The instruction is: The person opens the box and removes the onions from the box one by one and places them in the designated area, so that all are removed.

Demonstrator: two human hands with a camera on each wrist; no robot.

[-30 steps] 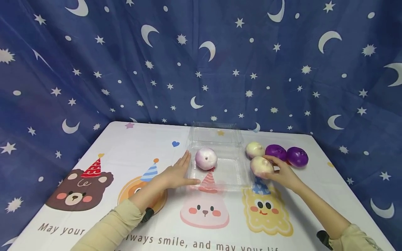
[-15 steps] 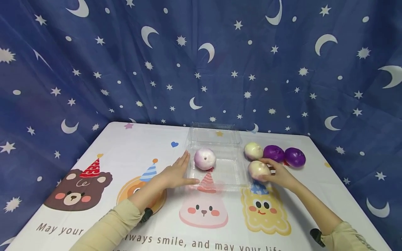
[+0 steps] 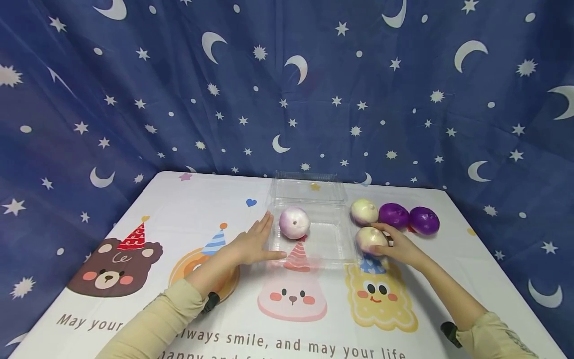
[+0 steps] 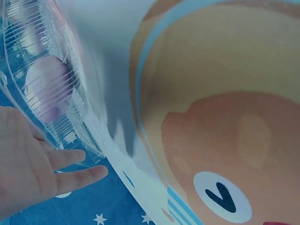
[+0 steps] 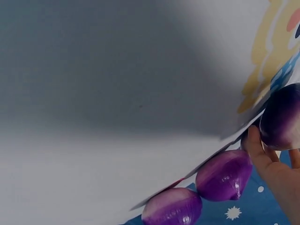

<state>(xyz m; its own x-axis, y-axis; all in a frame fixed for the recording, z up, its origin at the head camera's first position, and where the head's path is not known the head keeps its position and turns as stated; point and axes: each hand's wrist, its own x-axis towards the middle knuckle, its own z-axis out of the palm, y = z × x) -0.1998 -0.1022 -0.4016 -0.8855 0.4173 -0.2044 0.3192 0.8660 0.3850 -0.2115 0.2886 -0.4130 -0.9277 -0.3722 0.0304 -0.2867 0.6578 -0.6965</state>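
My right hand (image 3: 401, 247) holds a pale onion (image 3: 371, 241) with a purple tinge, thumb and fingers around its right side. The onion is just right of a clear plastic clamshell box (image 3: 332, 244). In the right wrist view, the held onion (image 5: 283, 117) shows a dark purple and white side. Another white-purple onion (image 3: 294, 223) sits in the left part of the box. My left hand (image 3: 251, 247) is spread at the box's left side, fingers straight; in the left wrist view, its fingers (image 4: 70, 171) lie near the ribbed wall.
Behind the held onion stand another pale onion (image 3: 364, 212) and two deep purple onions (image 3: 393, 216) in a row. The box's lid (image 3: 309, 189) lies folded back, near the blue curtain (image 3: 287, 99). A printed white cloth (image 3: 215, 199) covers the table.
My right hand and its onion have come slightly lower and nearer to me, relative to the onions behind. My left hand keeps its place at the box.
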